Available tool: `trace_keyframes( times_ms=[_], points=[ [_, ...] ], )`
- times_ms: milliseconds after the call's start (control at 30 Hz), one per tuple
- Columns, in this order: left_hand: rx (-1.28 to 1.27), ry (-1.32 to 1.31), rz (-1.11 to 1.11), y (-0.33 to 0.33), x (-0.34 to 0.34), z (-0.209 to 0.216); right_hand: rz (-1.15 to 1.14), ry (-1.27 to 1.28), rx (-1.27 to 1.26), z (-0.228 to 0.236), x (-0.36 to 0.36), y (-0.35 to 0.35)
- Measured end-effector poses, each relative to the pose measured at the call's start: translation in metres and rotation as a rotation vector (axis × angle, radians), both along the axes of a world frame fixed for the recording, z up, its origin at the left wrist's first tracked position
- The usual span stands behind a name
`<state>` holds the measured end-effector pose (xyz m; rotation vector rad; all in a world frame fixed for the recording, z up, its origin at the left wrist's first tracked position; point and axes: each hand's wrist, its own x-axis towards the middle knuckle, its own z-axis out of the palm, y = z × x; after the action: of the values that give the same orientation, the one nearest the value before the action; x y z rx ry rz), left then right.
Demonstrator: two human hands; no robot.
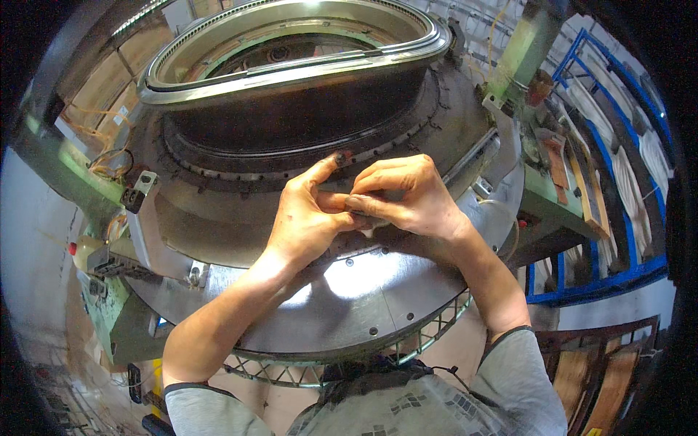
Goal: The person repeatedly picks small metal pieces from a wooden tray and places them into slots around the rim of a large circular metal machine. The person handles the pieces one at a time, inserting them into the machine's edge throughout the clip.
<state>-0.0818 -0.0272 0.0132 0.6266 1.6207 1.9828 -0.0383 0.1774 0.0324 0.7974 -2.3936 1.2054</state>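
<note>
grey patterned shirt (407, 407) at the bottom edge, nearest the lens, with both bare forearms rising from it over the machine. far left of the fingers, a small pale bottle with a red cap (81, 251) sits by the green frame (109, 320), well apart from the hands. next, a metal bracket (142, 190) stands on the dark cylinder body, left of the left hand. the left hand (305, 218) lies across the shiny steel plate (363, 291), its forefinger stretched up so the tip touches a small red-tipped part (343, 157) on the needle ring (254, 171); probably steadying that spot, and the heel of the hand seems braced on the plate for support. the other left fingers curl in toward the right hand. the right hand (407, 196) sits just beside and touching the left, fingers (367, 207) bent and pressed together, apparently pinching something small and pale at the tips; too small to tell what, maybe thread or a tiny part. both hands are held close, likely because the work is fine and near the ring just above the fingertips. above the fingers, the large oval metal ring (291, 69) tops the circular knitting machine. right of the fingers, a green post (523, 58) rises, and beyond it blue racks (603, 276) hold pale rolls, well apart.
</note>
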Motion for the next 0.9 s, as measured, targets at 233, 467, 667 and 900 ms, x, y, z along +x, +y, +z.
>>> trace_keyframes(
  times_ms=[233,467,667,900],
  points=[
    [0.14,-0.195,0.011,-0.01,-0.015,0.007,0.031,-0.052,-0.034,0.009,-0.002,0.006],
    [0.149,-0.182,-0.002,-0.01,-0.011,0.012,0.015,0.148,0.019,-0.005,-0.004,-0.012],
    [0.169,-0.228,-0.05,-0.012,-0.007,0.017,0.036,0.147,-0.027,-0.006,-0.002,-0.009],
    [0.091,-0.215,0.045,-0.008,-0.004,0.014,0.112,0.133,-0.105,-0.008,-0.005,-0.012]
  ],
)
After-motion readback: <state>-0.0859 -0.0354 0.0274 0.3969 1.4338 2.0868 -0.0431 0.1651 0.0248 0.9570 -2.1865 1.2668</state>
